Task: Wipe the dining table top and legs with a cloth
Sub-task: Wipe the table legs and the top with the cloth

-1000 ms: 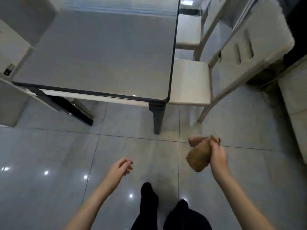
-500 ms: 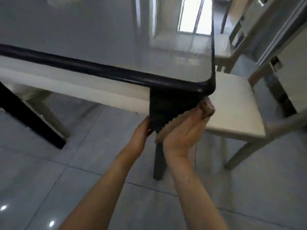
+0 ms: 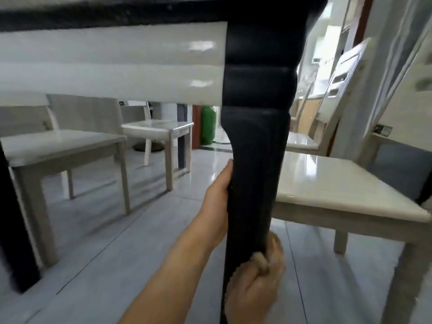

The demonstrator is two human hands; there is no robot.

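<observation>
The dining table's black corner leg (image 3: pixel 254 141) fills the middle of the view, under the black table edge (image 3: pixel 117 15) and a white apron (image 3: pixel 112 64). My left hand (image 3: pixel 217 202) grips the leg's left side at mid height, fingers wrapped behind it. Lower down, my right hand (image 3: pixel 254 291) holds a brown cloth (image 3: pixel 260 260) bunched against the leg's right front face. Most of the cloth is hidden in my fist.
A white chair (image 3: pixel 339 190) stands close on the right of the leg. Two more white chairs (image 3: pixel 58 146) (image 3: pixel 161 129) stand under the table on the left. Another black table leg (image 3: pixel 14 218) is at the far left. A green bin (image 3: pixel 208 125) stands far behind. The floor is grey tile.
My head has dropped from above the table to leg height. Both hands have slid from the leg's top down its length, the right one carrying the cloth lower.
</observation>
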